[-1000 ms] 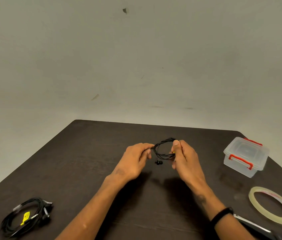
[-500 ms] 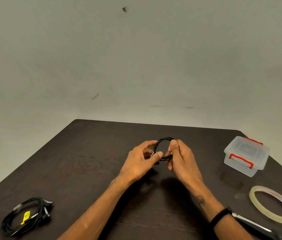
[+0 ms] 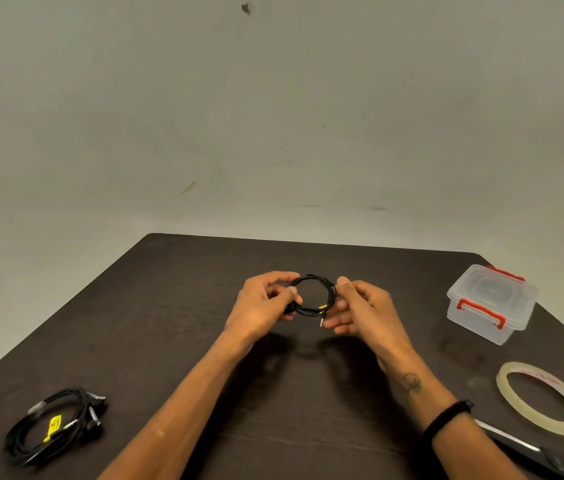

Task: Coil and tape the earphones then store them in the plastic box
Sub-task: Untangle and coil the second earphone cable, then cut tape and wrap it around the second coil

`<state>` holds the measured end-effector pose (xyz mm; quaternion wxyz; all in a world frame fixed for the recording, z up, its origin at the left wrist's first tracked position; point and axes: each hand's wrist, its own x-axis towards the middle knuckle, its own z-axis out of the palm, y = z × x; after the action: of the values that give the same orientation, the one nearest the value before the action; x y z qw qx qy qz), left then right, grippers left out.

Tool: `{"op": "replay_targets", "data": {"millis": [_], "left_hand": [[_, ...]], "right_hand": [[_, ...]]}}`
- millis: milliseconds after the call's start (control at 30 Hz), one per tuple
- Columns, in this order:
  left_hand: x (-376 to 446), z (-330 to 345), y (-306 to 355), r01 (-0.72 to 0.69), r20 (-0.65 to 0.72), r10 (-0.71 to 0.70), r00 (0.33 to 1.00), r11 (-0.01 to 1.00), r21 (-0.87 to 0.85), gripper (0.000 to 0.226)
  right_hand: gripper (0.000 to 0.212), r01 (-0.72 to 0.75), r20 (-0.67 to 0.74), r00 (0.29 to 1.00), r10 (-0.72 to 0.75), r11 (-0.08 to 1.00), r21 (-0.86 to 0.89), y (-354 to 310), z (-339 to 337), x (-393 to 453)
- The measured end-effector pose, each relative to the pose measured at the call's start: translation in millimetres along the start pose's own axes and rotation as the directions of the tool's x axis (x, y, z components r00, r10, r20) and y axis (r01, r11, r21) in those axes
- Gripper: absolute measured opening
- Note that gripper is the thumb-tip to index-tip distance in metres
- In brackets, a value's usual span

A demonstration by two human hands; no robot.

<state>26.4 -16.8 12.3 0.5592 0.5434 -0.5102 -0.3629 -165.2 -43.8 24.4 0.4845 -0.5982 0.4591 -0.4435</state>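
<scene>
One coil of black earphones (image 3: 314, 294) is held above the middle of the dark desk (image 3: 176, 306), with its plug hanging at the lower right. The left hand (image 3: 262, 304) pinches the coil's left side between curled fingers and thumb; the right hand (image 3: 360, 308) pinches the right side, its lower fingers loosely spread. One lidded plastic box (image 3: 490, 303) with red latches sits at the right of the desk, well apart. One tape roll (image 3: 543, 398) lies flat nearer the right edge, with scissors (image 3: 530, 452) just below it. One second bundle of black cable (image 3: 53, 424) with a yellow tag lies at the near left. Nothing blocks the held coil.
</scene>
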Motion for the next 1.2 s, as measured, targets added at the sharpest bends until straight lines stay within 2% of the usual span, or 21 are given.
{"op": "replay_targets", "data": {"millis": [133, 300, 400, 533, 600, 733, 833, 933, 1000, 1067, 1133, 1200], "left_hand": [[0, -7, 4, 0.05, 0.044, -0.053, 0.998, 0.997, 0.065, 0.027], [0, -15, 5, 0.031, 0.168, -0.101, 0.981, 0.926, 0.376, 0.027], [-6, -14, 10, -0.056, 0.239, -0.093, 0.967, 0.833, 0.551, 0.026], [-9, -10, 5, -0.22, 0.306, 0.002, 0.952, 0.698, 0.681, 0.025], [-6, -10, -4, -0.266, 0.33, 0.032, 0.944, 0.666, 0.697, 0.026], [-2, -12, -10, -0.266, 0.288, 0.071, 0.955, 0.632, 0.728, 0.029], [-1, -14, -11, -0.265, 0.236, 0.137, 0.962, 0.682, 0.682, 0.031], [-3, -12, -10, -0.296, 0.135, 0.278, 0.951, 0.696, 0.654, 0.027], [-10, -6, -5, -0.333, 0.041, 0.408, 0.912, 0.678, 0.655, 0.028], [-22, 8, 5, -0.405, 0.004, 0.547, 0.837, 0.615, 0.677, 0.033], [-40, 30, 14, -0.512, 0.062, 0.642, 0.764, 0.546, 0.663, 0.03], [-58, 53, 18, -0.599, 0.148, 0.659, 0.737, 0.536, 0.595, 0.022]], "right_hand": [[0.033, -0.039, 0.02, 0.999, 0.04, 0.999, -0.034, 0, -1, 2], [0.051, -0.068, 0.12, 0.988, 0.096, 0.973, -0.221, -3, -4, -2], [0.065, -0.05, 0.127, 0.987, 0.097, 0.944, -0.326, -5, -6, -5], [0.069, -0.028, 0.109, 0.992, 0.071, 0.936, -0.351, -2, -7, -3], [0.069, -0.016, 0.105, 0.993, 0.057, 0.934, -0.357, 0, -7, -2], [0.068, 0.004, 0.098, 0.995, 0.035, 0.928, -0.374, 4, -8, 0], [0.067, -0.001, 0.081, 0.996, 0.035, 0.926, -0.378, 4, -8, 2], [0.066, 0.013, 0.068, 0.998, 0.013, 0.928, -0.371, 4, -8, 0], [0.065, 0.038, 0.053, 0.998, -0.021, 0.933, -0.357, 3, -8, -2], [0.064, 0.062, 0.025, 0.998, -0.057, 0.925, -0.375, 4, -11, -7], [0.063, 0.095, 0.005, 0.995, -0.102, 0.908, -0.408, 4, -16, -17], [0.06, 0.137, 0.011, 0.989, -0.147, 0.886, -0.444, 5, -22, -31]]}}
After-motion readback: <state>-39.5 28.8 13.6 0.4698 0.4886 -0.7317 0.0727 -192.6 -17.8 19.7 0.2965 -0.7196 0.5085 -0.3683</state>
